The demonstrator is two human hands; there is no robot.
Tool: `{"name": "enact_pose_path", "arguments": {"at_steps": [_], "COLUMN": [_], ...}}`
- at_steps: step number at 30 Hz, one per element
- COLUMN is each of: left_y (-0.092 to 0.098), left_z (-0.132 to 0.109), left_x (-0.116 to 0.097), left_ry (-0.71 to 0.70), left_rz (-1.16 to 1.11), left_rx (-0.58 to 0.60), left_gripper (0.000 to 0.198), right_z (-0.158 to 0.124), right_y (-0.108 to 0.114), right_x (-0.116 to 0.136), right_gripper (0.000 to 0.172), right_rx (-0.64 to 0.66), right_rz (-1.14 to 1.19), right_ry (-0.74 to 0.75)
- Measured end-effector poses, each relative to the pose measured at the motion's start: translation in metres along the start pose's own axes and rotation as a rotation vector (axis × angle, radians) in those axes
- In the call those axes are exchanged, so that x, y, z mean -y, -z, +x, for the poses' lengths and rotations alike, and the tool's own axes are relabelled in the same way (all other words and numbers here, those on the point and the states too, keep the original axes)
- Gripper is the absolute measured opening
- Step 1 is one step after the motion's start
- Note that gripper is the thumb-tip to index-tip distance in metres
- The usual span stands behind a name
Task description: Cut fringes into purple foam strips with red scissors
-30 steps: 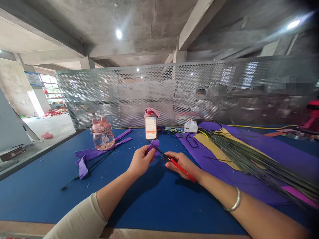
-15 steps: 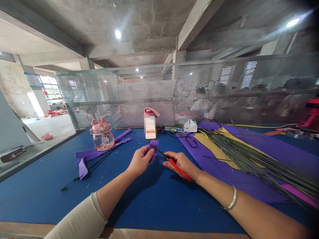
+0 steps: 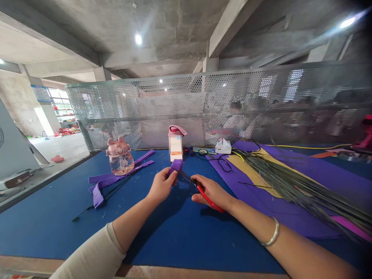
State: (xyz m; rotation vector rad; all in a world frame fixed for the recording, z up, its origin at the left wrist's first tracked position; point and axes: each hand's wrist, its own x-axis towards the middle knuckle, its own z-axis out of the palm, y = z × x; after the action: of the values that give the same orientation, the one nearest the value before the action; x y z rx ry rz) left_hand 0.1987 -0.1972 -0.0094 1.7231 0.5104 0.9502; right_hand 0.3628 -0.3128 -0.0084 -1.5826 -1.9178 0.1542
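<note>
Between the thumb and fingers of my left hand (image 3: pixel 161 184) is a small folded purple strip (image 3: pixel 176 165), held up over the blue tabletop. My right hand (image 3: pixel 213 192) is closed around red-handled scissors (image 3: pixel 209 198). Their dark blades point left and reach the purple strip beside my left fingertips. Whether the blades are cutting into it I cannot tell. Farther left on the table lie frilled purple strips (image 3: pixel 98 190) with thin dark green stems (image 3: pixel 114 187) beside them.
A pink-lidded clear bottle (image 3: pixel 120 158) stands at the left, and a phone (image 3: pixel 176 149) leans on a pink bottle at the back. Right are purple sheets (image 3: pixel 223 174), a bundle of green stems (image 3: pixel 286 180) and a small white box (image 3: pixel 223 146). A perforated metal screen (image 3: pixel 171 104) borders the far edge.
My left hand has shifted slightly left and the purple strip has turned in its fingers. The scissor blades now show more of their length, against the strip.
</note>
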Motion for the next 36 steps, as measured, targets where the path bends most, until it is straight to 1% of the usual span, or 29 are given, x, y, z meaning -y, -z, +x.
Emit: {"name": "enact_pose_path", "arguments": {"at_steps": [3,7,14,17,20,29,36], "left_y": [-0.001,-0.001,0.000,-0.001,-0.001,0.000,0.000], "left_z": [-0.002,-0.005,-0.006,-0.006,-0.007,-0.007,-0.006], "left_x": [0.000,-0.004,-0.008,-0.009,-0.011,-0.009,-0.007], "left_ry": [-0.036,-0.052,-0.074,-0.081,-0.072,-0.071,-0.074], "left_rz": [0.066,0.101,0.085,0.081,0.085,0.077,0.073], "left_rx": [0.023,0.074,0.133,0.156,0.154,0.148,0.141], "left_gripper": [0.030,0.028,0.027,0.027,0.026,0.027,0.026], "right_z": [0.000,0.000,-0.001,-0.001,-0.001,0.000,0.000], "right_y": [0.000,0.000,0.002,0.003,0.004,0.002,0.003], "right_x": [0.001,0.000,-0.003,-0.002,-0.001,-0.001,-0.001], "right_gripper": [0.048,0.053,0.060,0.057,0.053,0.041,0.036], "right_rx": [-0.014,-0.023,0.007,0.020,0.015,-0.016,-0.009], "right_rz": [0.010,0.042,0.129,0.159,0.162,0.175,0.149], "right_ry": [0.008,0.016,0.114,0.124,0.118,0.071,0.018]}}
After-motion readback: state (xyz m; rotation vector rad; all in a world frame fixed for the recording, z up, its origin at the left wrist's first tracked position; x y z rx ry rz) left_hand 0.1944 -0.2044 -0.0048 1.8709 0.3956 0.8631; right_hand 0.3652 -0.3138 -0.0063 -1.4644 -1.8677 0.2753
